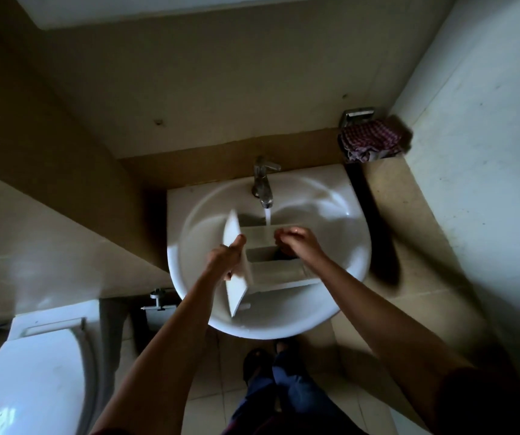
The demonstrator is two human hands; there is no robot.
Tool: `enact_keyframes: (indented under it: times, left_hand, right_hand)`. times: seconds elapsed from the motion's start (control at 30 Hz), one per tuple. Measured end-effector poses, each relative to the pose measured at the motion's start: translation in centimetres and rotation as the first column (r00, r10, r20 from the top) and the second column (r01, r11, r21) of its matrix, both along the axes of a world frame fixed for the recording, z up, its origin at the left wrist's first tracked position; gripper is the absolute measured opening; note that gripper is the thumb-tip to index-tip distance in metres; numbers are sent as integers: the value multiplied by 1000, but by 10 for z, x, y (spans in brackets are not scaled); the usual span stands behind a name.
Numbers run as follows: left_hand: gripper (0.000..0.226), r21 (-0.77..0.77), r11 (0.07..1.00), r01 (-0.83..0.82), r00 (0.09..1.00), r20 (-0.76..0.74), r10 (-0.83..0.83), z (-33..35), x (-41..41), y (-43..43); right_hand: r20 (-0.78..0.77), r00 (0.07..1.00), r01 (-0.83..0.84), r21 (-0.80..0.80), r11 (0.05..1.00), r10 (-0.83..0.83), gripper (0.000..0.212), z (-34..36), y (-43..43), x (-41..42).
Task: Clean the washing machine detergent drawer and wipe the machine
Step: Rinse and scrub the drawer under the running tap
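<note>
From the head camera, the white plastic detergent drawer (271,265) sits over the bowl of the round white ceramic sink (340,215), its flat front panel turned to the left and tilted on edge. The left hand (225,257) grasps that front panel, thumb lying up along its near face and fingers wrapped behind it. The right hand (296,241) reaches into the drawer's far compartments with its fingers curled downward; whether they pinch anything cannot be told. The drawer is a long open tray split by partition walls into several compartments, pale and shadowed inside, with a dark patch just under the right hand. A chrome single-lever tap (263,180) runs a stream of water (267,217) onto the drawer's far end. A checked red-and-white cloth (370,141) hangs on a metal wall holder right of the sink. A white toilet lid (29,381) shows at lower left.
</note>
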State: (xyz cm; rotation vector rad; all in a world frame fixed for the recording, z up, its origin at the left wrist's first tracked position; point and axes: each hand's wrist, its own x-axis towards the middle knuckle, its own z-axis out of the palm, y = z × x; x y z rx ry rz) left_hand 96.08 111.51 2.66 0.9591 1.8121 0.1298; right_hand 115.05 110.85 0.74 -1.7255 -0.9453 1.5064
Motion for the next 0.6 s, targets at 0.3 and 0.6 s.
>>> enact_keyframes:
  times: [0.3,0.6]
  left_hand:
    - [72,2,1000,-19,999,-48,19,6,-6,-4]
    - [42,48,992,-116,991,-66,119,19,2,-11]
  right_hand:
    - [-487,640,321,-534,782,-594,21,-8,67,-25]
    - [-590,706,57,-505,861,-393,25,2,60,-24]
